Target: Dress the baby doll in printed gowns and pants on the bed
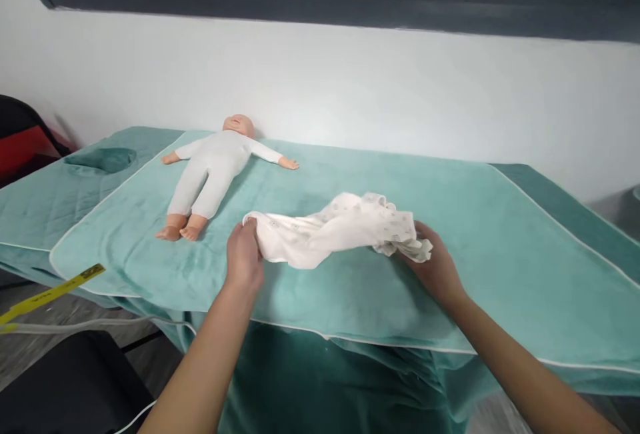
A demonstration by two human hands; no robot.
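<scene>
A crumpled white baby garment (335, 229) with a faint print lies across the teal towel (350, 287) near the front of the table. My left hand (244, 255) is closed on its left end. My right hand (434, 262) grips its right end, fingers curled under the cloth. A baby doll (213, 171) in a pale grey suit lies on its back at the far left of the towel, arms spread, feet toward me, well apart from both hands.
The towel covers a padded table with a darker teal sheet (575, 214) against a white wall. A folded teal cloth (103, 159) lies at far left. A yellow tape (50, 294) and a dark chair (70, 381) sit low left.
</scene>
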